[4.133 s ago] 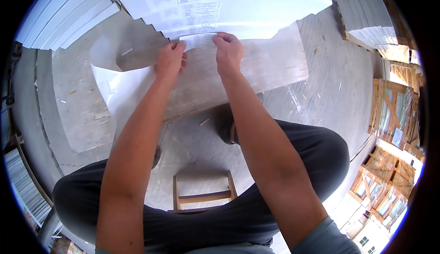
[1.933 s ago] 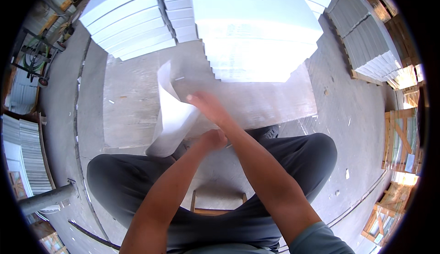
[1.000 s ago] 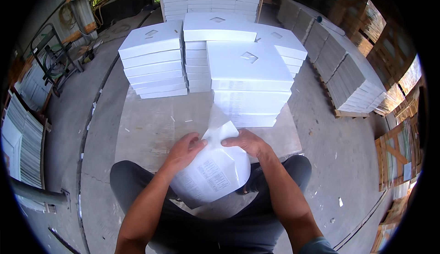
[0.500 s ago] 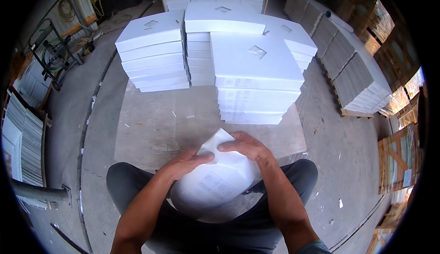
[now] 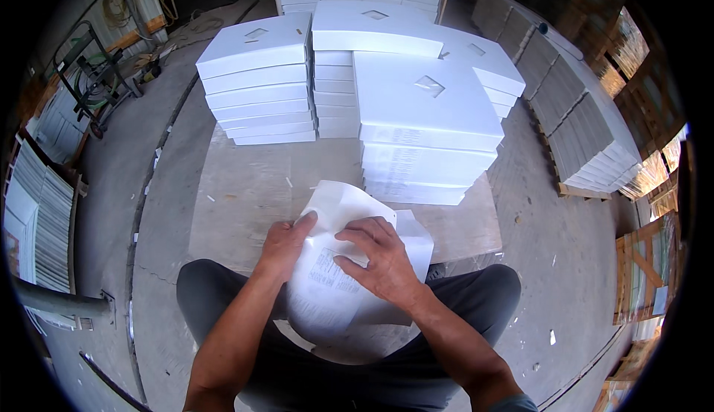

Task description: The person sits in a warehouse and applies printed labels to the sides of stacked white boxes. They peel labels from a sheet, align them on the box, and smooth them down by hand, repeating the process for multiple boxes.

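Observation:
A bent white card sheet (image 5: pixel 323 311) with printing on it curves between my knees, its far part raised over the front of the board (image 5: pixel 238 211). My left hand (image 5: pixel 280 250) grips its left edge, thumb pressed on top. Over the middle of the sheet is my right hand (image 5: pixel 385 265), thumb and fingers apart with nothing visible between them; whether its fingertips touch the card I cannot tell. A folded white flap (image 5: pixel 415 242) sticks out beyond the right hand. Just past the sheet stands a stack of flat white boxes (image 5: pixel 428 126), the top one with a diamond-shaped cutout.
More white box stacks stand at left (image 5: pixel 256 88) and behind. Along the right runs a long row of stacked grey-white sheets (image 5: pixel 587 122) on pallets. A hand truck (image 5: pixel 89 70) stands at far left, near leaning panels (image 5: pixel 52 226). Scraps lie on the concrete floor (image 5: pixel 513 323).
My hands have moved apart; the right has let go of the far corner and come back over the printed part. The sheet has opened wider, and the view has shifted slightly.

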The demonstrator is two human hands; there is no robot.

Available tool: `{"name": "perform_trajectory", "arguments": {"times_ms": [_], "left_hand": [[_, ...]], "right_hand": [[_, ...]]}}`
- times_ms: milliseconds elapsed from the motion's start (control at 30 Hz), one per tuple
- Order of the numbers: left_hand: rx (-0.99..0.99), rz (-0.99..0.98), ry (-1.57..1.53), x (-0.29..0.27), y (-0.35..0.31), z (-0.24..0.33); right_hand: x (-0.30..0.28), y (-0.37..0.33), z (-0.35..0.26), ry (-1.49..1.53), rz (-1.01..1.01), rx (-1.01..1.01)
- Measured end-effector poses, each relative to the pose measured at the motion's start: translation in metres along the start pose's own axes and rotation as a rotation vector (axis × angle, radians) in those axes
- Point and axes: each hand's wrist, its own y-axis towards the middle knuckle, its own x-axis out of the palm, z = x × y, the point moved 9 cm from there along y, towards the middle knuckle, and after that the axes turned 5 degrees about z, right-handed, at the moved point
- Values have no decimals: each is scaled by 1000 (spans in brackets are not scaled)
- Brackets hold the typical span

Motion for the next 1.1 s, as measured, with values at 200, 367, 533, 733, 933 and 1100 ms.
{"name": "perform_trajectory", "arguments": {"times_ms": [200,367,533,733,933,1100], "left_hand": [[-36,-69,-213,12,-6,4],[-55,-158,-181,17,-15,10],[21,-247,-134,23,-23,18],[69,-219,-165,21,-18,18],[88,-175,-177,20,-15,14],[143,-141,-186,21,-18,16]], "right_hand": [[9,-1,-8,-100,7,-22],[1,-1,-1,-90,76,17],[-4,-2,1,-115,134,-10],[-1,-1,-10,-133,140,-31],[1,-2,-12,-151,176,-54],[4,-5,-11,-180,222,-68]]}}
